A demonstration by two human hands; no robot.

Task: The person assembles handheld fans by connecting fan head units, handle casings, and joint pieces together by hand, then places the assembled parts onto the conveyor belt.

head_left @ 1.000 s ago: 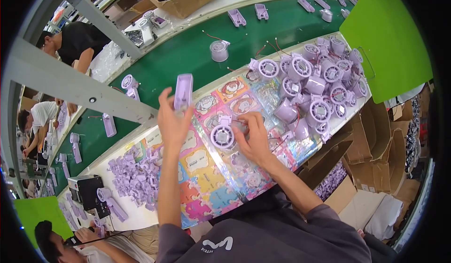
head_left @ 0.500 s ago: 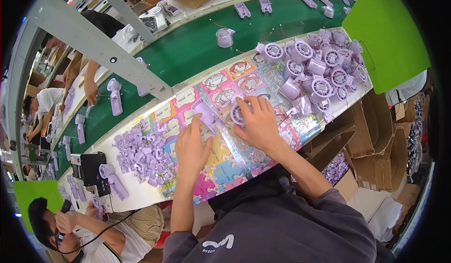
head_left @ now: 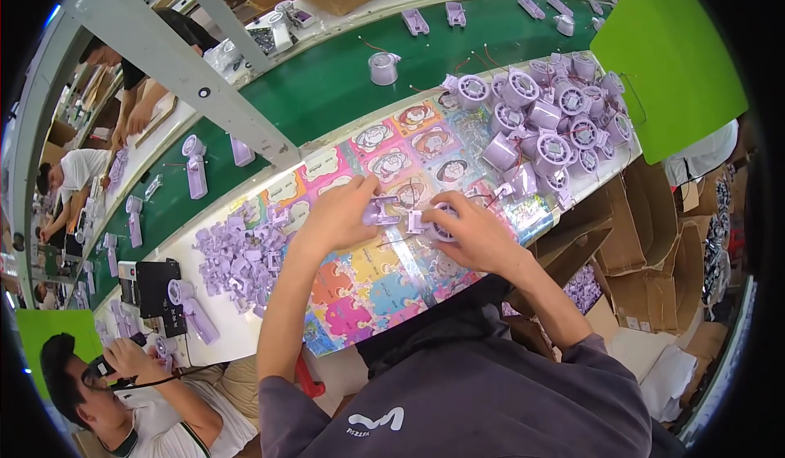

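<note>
Over the colourful printed sheet (head_left: pixel 372 294), my left hand (head_left: pixel 337 214) is closed round a light-purple plastic handle shell (head_left: pixel 381 211), whose open end points right. My right hand (head_left: pixel 482 233) grips a round purple fan head (head_left: pixel 442 223) with a small connecting neck facing the shell. A narrow gap separates the two parts. My fingers cover much of each. To the right of my right hand lies a heap of purple fan heads (head_left: pixel 553 152) with thin red wires. Left of my left forearm is a pile of small purple plastic pieces (head_left: pixel 233 266).
A green conveyor belt (head_left: pixel 319 98) beyond the table carries purple fan parts. A grey metal post (head_left: pixel 221 102) stands at the table's far edge. A black box (head_left: pixel 158 285) and a co-worker (head_left: pixel 155 401) are at left. Cardboard boxes (head_left: pixel 638 221) stand at right.
My left hand has taken hold of the handle shell, now turned with its end toward the fan head. The fan head has turned and moved slightly right and nearer me in my right hand.
</note>
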